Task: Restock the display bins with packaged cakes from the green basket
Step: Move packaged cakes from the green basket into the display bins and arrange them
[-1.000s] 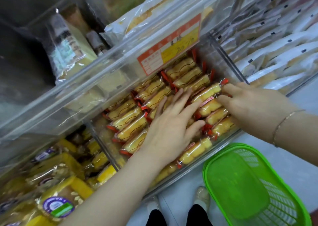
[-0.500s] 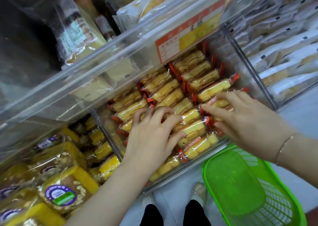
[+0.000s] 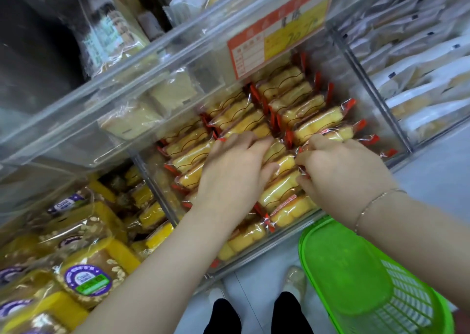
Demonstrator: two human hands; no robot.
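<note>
A clear display bin (image 3: 381, 120) holds rows of yellow packaged cakes (image 3: 287, 84) in wrappers with red ends. Both of my hands are inside it, on the front rows. My left hand (image 3: 234, 173) lies over the middle packs with its fingers curled and its thumb against one cake (image 3: 276, 150). My right hand (image 3: 340, 173), bracelet on the wrist, pinches the wrapper ends of the packs just to the right. The green basket (image 3: 356, 270) hangs low at the right, under my right forearm, and I see no cakes in it.
An orange and yellow price label (image 3: 277, 33) sits on the clear shelf front above the bin. A left bin holds yellow bread packs with purple labels (image 3: 86, 280). A right bin holds white packs (image 3: 419, 79). My feet stand on pale floor (image 3: 254, 295).
My left hand went from flat with spread fingers to curled, and slid toward me. My right hand moved left until both hands nearly meet over the same packs.
</note>
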